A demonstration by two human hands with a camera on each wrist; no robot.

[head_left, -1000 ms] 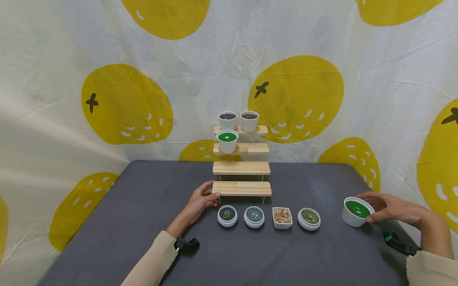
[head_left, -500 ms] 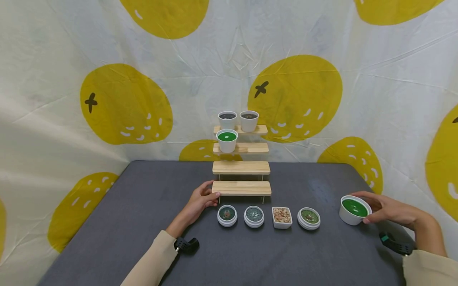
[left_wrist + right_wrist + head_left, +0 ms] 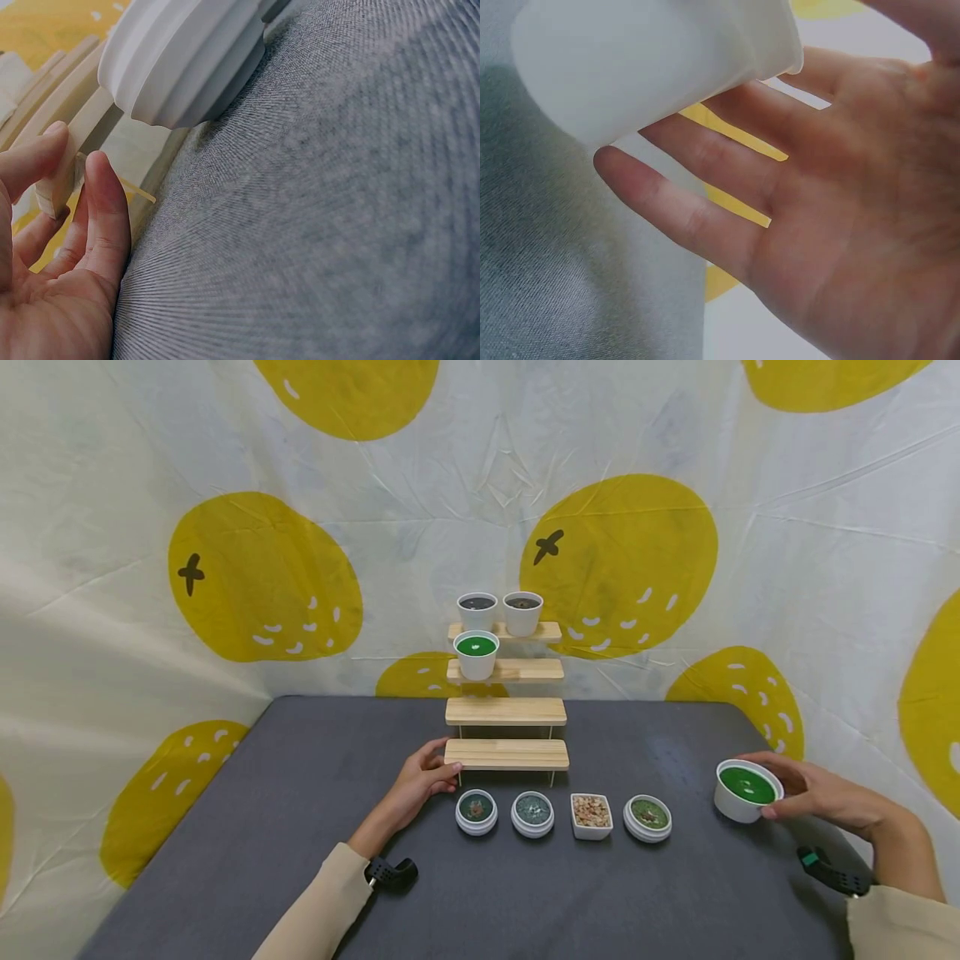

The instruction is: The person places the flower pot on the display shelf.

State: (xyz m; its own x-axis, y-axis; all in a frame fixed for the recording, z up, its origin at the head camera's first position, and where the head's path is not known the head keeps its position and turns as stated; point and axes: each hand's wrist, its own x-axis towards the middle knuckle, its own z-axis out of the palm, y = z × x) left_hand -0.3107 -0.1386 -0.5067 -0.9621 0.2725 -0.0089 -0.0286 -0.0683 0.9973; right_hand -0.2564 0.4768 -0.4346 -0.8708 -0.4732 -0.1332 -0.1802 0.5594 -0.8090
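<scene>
At the left, the wooden stand (image 3: pixel 507 755) is offering the left end of its lowest step to the left hand (image 3: pixel 414 787). That end is sitting between the thumb and the fingers (image 3: pixel 109 201), which are parting only slightly and pinching it. A green-filled cup (image 3: pixel 477 669) is standing on the step below the top one, while two dark-filled cups (image 3: pixel 477 617) (image 3: pixel 522 625) are standing side by side on the top step. In front, a row is running along the dark worktop (image 3: pixel 337 752): two round dishes (image 3: pixel 476 829) (image 3: pixel 533 829), a square dish of pale pieces (image 3: pixel 592 832), and a round green-topped dish (image 3: pixel 648 835).

Well apart at the right, a second green cup (image 3: pixel 738 808) is resting between the thumb and longer fingers of the right hand (image 3: pixel 832 795). Those fingers are spreading wide along its white side, gripping it with its mouth facing up.
</scene>
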